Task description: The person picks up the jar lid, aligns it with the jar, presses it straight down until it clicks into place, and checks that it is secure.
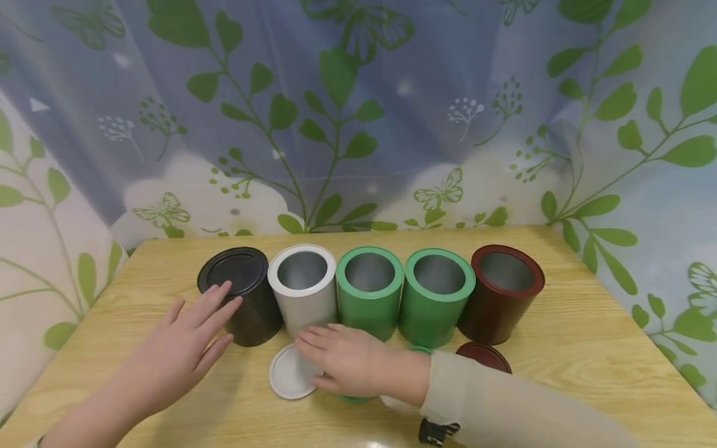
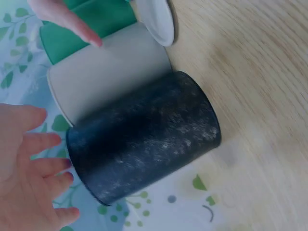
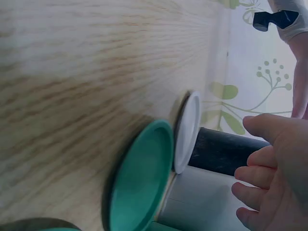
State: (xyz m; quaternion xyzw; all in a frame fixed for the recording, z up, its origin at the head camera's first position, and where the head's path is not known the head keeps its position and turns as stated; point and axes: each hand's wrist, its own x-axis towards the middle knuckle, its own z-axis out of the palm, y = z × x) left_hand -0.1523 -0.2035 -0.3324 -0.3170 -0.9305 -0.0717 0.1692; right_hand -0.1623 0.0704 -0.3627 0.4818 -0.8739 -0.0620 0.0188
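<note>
A row of cans stands on the table: a black can topped by its black lid, an open white can, two open green cans and an open dark red can. My left hand is by the black can, its spread fingers overlapping the lid's near edge in the head view and holding nothing. Over the white lid and in front of the white can, my right hand extends with relaxed fingers, also holding nothing. Part of the white lid is hidden beneath it.
In front of the cans lie green lids, one green lid beside the white one, and a dark red lid partly behind the right sleeve. A leaf-patterned cloth hangs right behind the table.
</note>
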